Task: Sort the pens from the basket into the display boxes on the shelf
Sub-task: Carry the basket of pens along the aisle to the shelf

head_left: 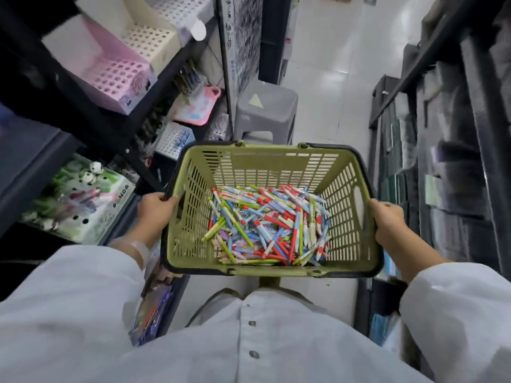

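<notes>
Left hand [154,207]: grips the left rim of the basket [193,217], fingers curled over the edge.
Right hand [390,219]: grips the right rim, fingers wrapped round it; between them the two hands hold the basket level in front of the body.
Pens [265,225]: a loose, tangled heap on the basket floor, in red, blue, green and purple, lying at all angles; none is in either hand.
Progress: judged at the very start; the heap looks untouched and no sorting is yet in hand, so the whole lot remains to be placed.
Panda box [83,205]: on a low shelf to the left, already part-filled with pens.
Stool [265,111]: grey, standing in the aisle just beyond the basket; it may serve to set the basket down, or it blocks the way forward.
Pink box [110,78]: on the upper left shelf, its grid of holes showing no pens.
Cream box [149,42]: behind the pink box, its holes likewise bare.
Obstacle: both hands are taken up by the basket, so one must be freed before any pen can be picked.
</notes>
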Demonstrator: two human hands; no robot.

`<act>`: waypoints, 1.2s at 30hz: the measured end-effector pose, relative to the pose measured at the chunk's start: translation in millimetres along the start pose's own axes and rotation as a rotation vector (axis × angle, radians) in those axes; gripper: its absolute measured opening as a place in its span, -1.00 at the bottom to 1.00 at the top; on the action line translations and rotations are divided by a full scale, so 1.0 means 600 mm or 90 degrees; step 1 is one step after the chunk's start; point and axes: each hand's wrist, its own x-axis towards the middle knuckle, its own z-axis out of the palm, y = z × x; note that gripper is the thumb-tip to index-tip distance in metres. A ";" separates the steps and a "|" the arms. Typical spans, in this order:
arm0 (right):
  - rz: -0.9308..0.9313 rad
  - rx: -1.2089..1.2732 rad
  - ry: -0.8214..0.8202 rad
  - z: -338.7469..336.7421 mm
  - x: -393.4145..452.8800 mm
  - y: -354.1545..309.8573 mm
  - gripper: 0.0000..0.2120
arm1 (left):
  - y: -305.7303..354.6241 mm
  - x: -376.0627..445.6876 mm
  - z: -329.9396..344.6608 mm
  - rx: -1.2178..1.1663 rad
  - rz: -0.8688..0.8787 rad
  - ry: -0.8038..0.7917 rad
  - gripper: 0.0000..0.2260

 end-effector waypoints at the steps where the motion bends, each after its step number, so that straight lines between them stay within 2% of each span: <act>1: -0.004 -0.003 -0.004 0.014 0.021 -0.023 -0.81 | 0.019 0.021 0.007 -0.003 -0.003 0.002 -0.77; 5: -0.022 -0.004 -0.021 0.063 0.082 -0.098 -0.89 | 0.079 0.091 0.026 -0.012 -0.022 0.012 -0.77; 12: -0.009 0.033 0.022 0.131 0.136 -0.169 -0.73 | 0.170 0.215 0.042 -0.019 -0.015 -0.027 -0.79; 17: 0.007 0.056 0.036 0.162 0.173 -0.194 -0.87 | 0.211 0.267 0.045 -0.030 -0.009 -0.037 -0.85; 24: 0.031 0.039 0.049 0.201 0.231 -0.233 -0.85 | 0.241 0.316 0.054 -0.049 -0.029 -0.026 -0.83; 27: 0.038 0.019 0.037 0.217 0.271 -0.260 -0.89 | 0.263 0.339 0.069 -0.053 -0.038 -0.021 -0.79; 33: 0.027 -0.025 -0.011 0.261 0.391 -0.350 -0.84 | 0.318 0.398 0.126 -0.044 -0.070 0.003 -0.76; 36: 0.003 -0.021 -0.016 0.292 0.458 -0.401 -0.79 | 0.349 0.443 0.164 -0.056 -0.072 0.008 -0.83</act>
